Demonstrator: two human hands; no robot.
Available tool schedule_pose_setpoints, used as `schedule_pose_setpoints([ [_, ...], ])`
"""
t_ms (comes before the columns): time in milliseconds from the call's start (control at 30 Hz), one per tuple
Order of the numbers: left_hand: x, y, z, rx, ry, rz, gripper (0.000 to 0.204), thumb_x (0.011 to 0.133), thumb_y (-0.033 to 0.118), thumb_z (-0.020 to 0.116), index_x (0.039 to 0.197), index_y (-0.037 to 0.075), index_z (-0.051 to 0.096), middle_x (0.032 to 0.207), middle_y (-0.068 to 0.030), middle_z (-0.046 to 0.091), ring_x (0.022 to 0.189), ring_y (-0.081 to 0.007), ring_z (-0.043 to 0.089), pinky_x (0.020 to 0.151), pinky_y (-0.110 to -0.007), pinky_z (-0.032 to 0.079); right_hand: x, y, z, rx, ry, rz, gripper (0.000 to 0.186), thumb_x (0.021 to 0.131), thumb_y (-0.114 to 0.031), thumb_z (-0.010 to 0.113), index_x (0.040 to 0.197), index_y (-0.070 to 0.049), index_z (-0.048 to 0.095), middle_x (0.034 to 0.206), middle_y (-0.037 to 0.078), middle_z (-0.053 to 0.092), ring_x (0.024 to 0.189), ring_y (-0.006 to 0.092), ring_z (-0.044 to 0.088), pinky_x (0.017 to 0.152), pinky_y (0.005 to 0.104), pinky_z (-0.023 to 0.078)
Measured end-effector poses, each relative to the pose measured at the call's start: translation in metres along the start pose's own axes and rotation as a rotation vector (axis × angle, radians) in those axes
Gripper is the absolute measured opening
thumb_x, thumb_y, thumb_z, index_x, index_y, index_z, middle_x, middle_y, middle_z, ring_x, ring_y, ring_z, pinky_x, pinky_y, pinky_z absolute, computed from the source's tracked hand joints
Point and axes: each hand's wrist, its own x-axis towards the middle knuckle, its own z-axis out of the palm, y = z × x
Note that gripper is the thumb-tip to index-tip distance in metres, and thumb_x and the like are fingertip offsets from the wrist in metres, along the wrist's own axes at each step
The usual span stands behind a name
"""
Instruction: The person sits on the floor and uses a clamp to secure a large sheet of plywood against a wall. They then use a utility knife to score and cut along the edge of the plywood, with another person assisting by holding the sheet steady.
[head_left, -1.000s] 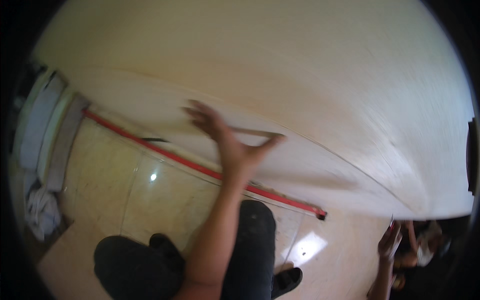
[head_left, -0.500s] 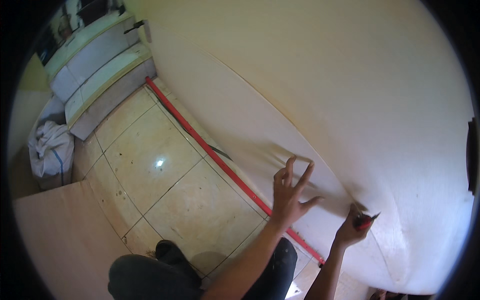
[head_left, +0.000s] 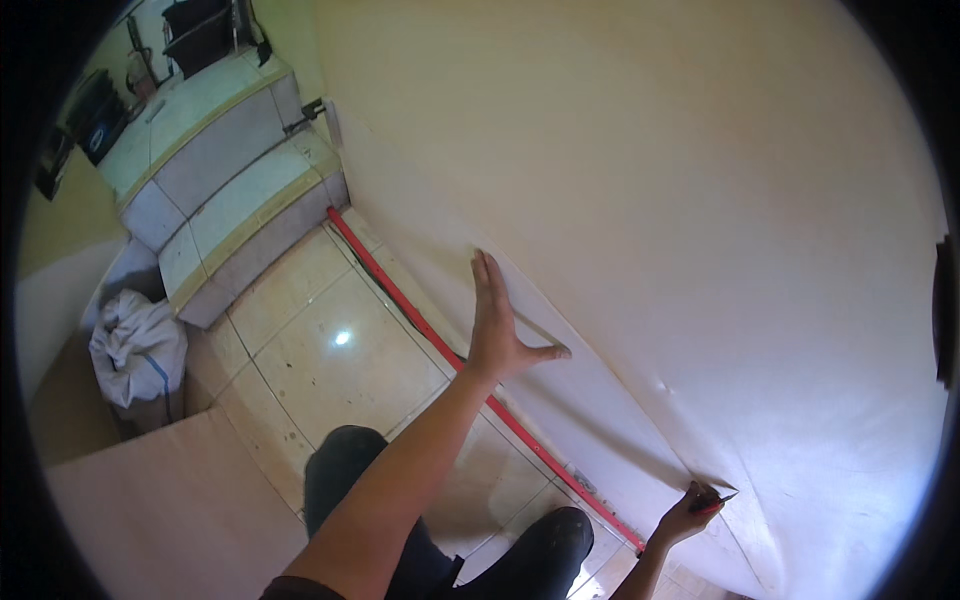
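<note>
Against the lower part of the pale wall [head_left: 640,250] my left hand [head_left: 497,325] lies with fingers stretched up and thumb out to the side. It holds nothing and rests just below a thin raised seam [head_left: 610,375] running slantwise along the wall. Lower and to the right, my right hand [head_left: 684,520] is closed round a small red and black utility knife [head_left: 708,502]. The pointed blade sticks out to the right, close to the wall near that seam. Part of the knife's handle is hidden by the fingers.
A long red bar [head_left: 450,352] lies on the tiled floor [head_left: 325,370] along the wall's foot. Tiled steps [head_left: 225,130] rise at the far left, with a white sack [head_left: 138,345] beside them. A flat board [head_left: 160,510] is at the lower left. My bent knees are below.
My left hand has moved up and left and now lies flat on the wall. My right hand, still holding the knife, has moved lower along the seam. The view has shifted.
</note>
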Motion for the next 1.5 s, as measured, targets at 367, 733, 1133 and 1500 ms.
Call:
schedule_pose_setpoints([
  [367,0.005,-0.007,-0.013,0.058,-0.082,-0.032,0.171,0.057,0.062,0.100,0.165,-0.011,-0.011,0.168,-0.0472,0.000,0.158,-0.0641,0.003,0.123,-0.074,0.018,-0.008,0.005,0.009,-0.091,-0.010,-0.055,0.024,0.106,-0.020,0.068,0.115,0.000,0.058,0.105,0.011,0.063,0.096,0.0280,0.061,0.090,0.0427,0.051],
  [733,0.009,-0.054,-0.022,0.159,0.032,0.151,0.135,0.073,0.076,0.081,0.169,0.001,0.022,0.173,-0.0297,0.019,0.160,-0.0514,0.019,0.123,-0.071,0.021,-0.027,-0.148,-0.109,-0.032,-0.240,-0.104,0.021,0.106,-0.016,0.055,0.119,-0.001,0.063,0.078,-0.006,0.046,0.067,0.0048,0.040,0.060,0.0231,0.031],
  [1133,0.003,-0.065,-0.040,0.171,-0.101,0.068,0.091,0.092,0.060,0.072,0.163,0.013,0.042,0.168,-0.0205,0.034,0.153,-0.0431,0.034,0.123,-0.063,0.027,-0.097,-0.412,0.040,0.342,-1.045,-0.059,0.033,0.104,-0.013,0.063,0.132,0.000,0.054,0.081,0.002,0.060,0.060,0.0072,0.056,0.051,0.0248,0.040],
  [1500,0.132,-0.170,-0.141,-0.006,0.383,0.100,0.057,0.107,0.031,0.061,0.157,0.006,0.051,0.148,-0.0208,0.056,0.132,-0.0404,0.054,0.114,-0.053,0.039,-0.156,-0.566,0.217,0.012,-1.156,-0.702,0.040,0.105,-0.014,0.062,0.142,0.000,0.053,0.125,0.033,0.068,0.108,0.0522,0.068,0.090,0.0542,0.056],
])
